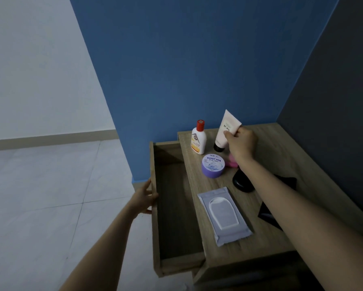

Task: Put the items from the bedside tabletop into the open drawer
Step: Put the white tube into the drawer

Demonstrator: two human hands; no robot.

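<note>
My right hand grips a pale pink tube that stands cap-down at the back of the wooden bedside tabletop. Left of it stands a white bottle with a red cap. In front sits a purple jar; a pink object shows partly under my wrist. A black round object and a grey wipes pack lie nearer me. My left hand holds the front panel of the open drawer, which has nothing in it.
A flat black object lies on the tabletop's right side, partly under my right forearm. A blue wall stands behind the table and a dark wall at its right. Pale floor tiles spread to the left.
</note>
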